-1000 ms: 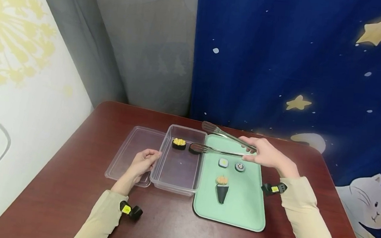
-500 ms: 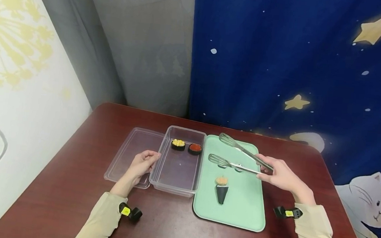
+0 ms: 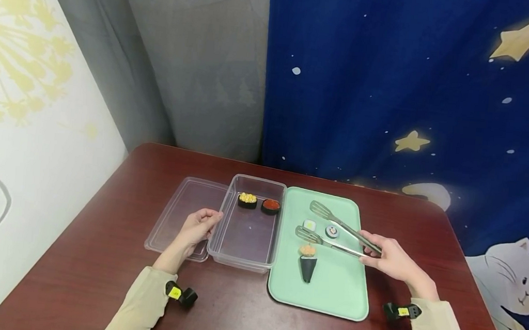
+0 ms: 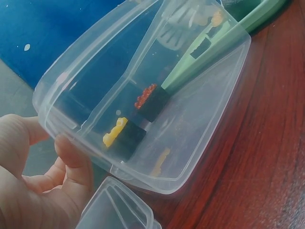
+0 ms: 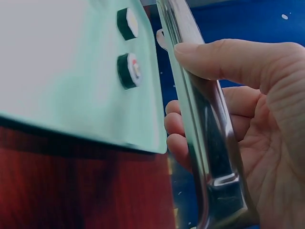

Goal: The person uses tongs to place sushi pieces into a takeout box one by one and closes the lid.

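My left hand (image 3: pixel 202 228) pinches the left rim of a clear plastic container (image 3: pixel 248 246); thumb and fingers show at that rim in the left wrist view. Inside the container, near the far wall, sit a corn-topped sushi (image 3: pixel 247 200) and a red roe sushi (image 3: pixel 270 206). My right hand (image 3: pixel 390 258) grips metal tongs (image 3: pixel 348 229), whose arms are spread over a mint green tray (image 3: pixel 329 294). Between the arms lie a sushi roll with a pale green centre (image 3: pixel 309 225) and a round sushi roll (image 3: pixel 332 231). Just nearer than the lower tong head lies a hand roll (image 3: pixel 307 268).
A clear lid (image 3: pixel 166 230) lies left of the container, partly behind my left hand. The tray stands right up against the container's right side. All rest on a dark red wooden table (image 3: pixel 100 235), with curtains behind its far edge.
The tongs have swung right and come down from over the container to over the tray, uncovering the red roe sushi, which stays in the container. My left hand holds its place.
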Demonstrator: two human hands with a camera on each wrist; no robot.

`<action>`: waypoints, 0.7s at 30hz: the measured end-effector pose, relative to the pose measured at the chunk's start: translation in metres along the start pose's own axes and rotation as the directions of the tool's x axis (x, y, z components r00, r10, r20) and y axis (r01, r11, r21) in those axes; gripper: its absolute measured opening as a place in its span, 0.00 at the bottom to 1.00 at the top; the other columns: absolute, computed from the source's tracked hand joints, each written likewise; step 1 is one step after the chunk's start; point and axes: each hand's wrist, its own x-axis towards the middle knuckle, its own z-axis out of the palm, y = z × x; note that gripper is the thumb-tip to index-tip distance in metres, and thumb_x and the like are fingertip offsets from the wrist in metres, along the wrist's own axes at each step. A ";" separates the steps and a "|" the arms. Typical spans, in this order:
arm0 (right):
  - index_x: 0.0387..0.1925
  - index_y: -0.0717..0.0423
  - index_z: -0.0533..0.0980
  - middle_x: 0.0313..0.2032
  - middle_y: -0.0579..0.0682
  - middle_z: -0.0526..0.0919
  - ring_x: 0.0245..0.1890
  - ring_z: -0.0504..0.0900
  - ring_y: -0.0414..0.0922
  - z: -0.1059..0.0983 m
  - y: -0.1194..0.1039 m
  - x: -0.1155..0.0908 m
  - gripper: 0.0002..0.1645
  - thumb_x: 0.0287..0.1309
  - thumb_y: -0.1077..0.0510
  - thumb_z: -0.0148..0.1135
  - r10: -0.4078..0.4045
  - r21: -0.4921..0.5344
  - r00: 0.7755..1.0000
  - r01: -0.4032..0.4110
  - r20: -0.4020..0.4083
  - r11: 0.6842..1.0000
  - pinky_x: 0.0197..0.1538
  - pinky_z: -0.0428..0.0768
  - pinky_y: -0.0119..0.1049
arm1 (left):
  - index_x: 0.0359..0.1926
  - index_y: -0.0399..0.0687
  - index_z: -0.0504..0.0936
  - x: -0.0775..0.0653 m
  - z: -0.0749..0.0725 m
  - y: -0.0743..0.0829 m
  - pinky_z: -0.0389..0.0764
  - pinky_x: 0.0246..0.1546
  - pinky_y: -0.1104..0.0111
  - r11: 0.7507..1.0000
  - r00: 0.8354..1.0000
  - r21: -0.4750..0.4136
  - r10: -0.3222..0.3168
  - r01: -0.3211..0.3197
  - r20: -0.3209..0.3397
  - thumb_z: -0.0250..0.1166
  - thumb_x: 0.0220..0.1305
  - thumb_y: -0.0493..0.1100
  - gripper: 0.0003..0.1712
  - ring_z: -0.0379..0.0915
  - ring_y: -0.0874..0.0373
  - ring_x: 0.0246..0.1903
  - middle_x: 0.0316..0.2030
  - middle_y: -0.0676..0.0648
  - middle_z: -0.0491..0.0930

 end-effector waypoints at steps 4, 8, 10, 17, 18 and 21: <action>0.56 0.69 0.70 0.30 0.47 0.77 0.27 0.71 0.36 0.005 0.003 -0.005 0.33 0.47 0.65 0.70 0.021 0.025 1.000 -0.021 0.003 0.999 0.26 0.71 0.29 | 0.38 0.37 0.73 0.000 0.000 0.000 0.66 0.16 0.77 1.000 1.000 0.000 0.000 0.000 -0.002 0.62 0.64 0.41 0.10 0.61 0.67 0.15 0.17 0.54 0.68; 0.56 0.69 0.69 0.30 0.47 0.76 0.27 0.71 0.35 0.006 0.005 -0.007 0.33 0.49 0.64 0.70 0.059 0.036 0.998 -0.059 0.011 0.998 0.24 0.70 0.29 | 0.39 0.36 0.73 -0.001 0.000 0.000 0.65 0.16 0.77 1.000 1.000 0.002 0.000 0.000 -0.005 0.61 0.64 0.41 0.11 0.61 0.67 0.15 0.18 0.54 0.68; 0.56 0.69 0.69 0.29 0.46 0.77 0.27 0.71 0.35 0.006 0.006 -0.007 0.33 0.49 0.64 0.69 0.087 0.032 0.996 -0.087 0.014 0.996 0.24 0.70 0.29 | 0.39 0.36 0.73 -0.001 0.000 0.001 0.65 0.16 0.77 1.000 1.000 0.002 -0.001 0.001 -0.006 0.62 0.64 0.41 0.11 0.61 0.67 0.15 0.18 0.54 0.68; 0.55 0.70 0.71 0.24 0.44 0.76 0.22 0.70 0.35 0.007 0.010 -0.007 0.31 0.48 0.66 0.68 0.138 0.016 0.990 -0.139 0.033 0.990 0.21 0.68 0.29 | 0.40 0.36 0.73 -0.002 0.000 0.002 0.65 0.16 0.77 1.000 1.000 0.004 -0.009 0.009 0.001 0.62 0.64 0.42 0.12 0.60 0.67 0.15 0.18 0.54 0.68; 0.55 0.70 0.71 0.24 0.44 0.76 0.21 0.69 0.35 0.007 0.010 -0.006 0.31 0.48 0.66 0.68 0.136 0.013 0.990 -0.137 0.032 0.991 0.21 0.67 0.29 | 0.40 0.37 0.73 -0.002 0.000 0.002 0.65 0.16 0.76 1.000 1.000 0.004 -0.010 0.010 0.000 0.62 0.64 0.42 0.12 0.60 0.67 0.15 0.17 0.54 0.68; 0.54 0.70 0.72 0.21 0.43 0.75 0.19 0.67 0.35 0.007 0.010 -0.005 0.30 0.48 0.67 0.68 0.126 -0.003 0.992 -0.126 0.019 0.992 0.20 0.66 0.29 | 0.40 0.37 0.73 -0.002 0.000 0.002 0.65 0.16 0.76 1.000 1.000 0.000 -0.010 0.010 0.001 0.62 0.64 0.42 0.12 0.61 0.67 0.15 0.18 0.54 0.68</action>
